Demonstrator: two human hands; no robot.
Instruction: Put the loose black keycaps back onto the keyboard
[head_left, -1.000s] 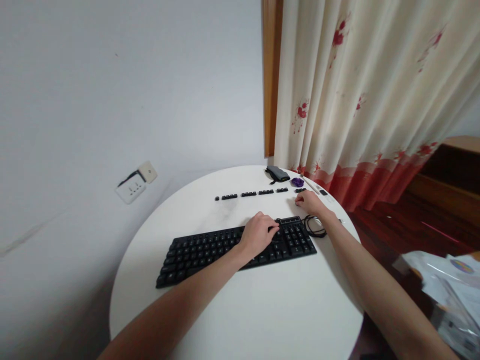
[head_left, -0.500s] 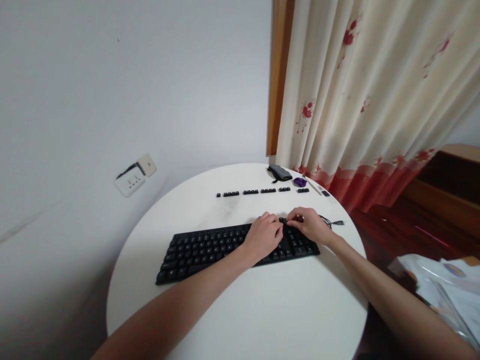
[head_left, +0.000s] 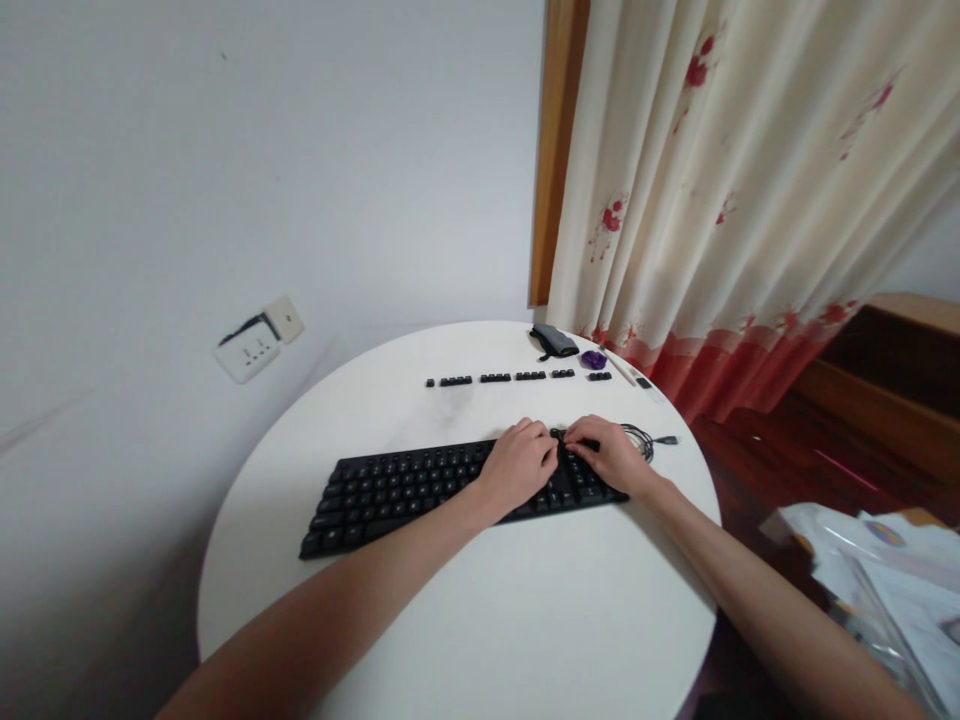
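Black, oblong keyboard (head_left: 415, 488) lies under curled left hand (head_left: 517, 460) and right hand (head_left: 606, 452), apparently amid key work needing precise touch next, either grip's hold impossible to tell

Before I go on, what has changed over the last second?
The right hand came in from beside the loose keys to the keyboard, close by the left hand. Any grip or release is too small to tell. The left hand, keyboard and loose keys stayed put.
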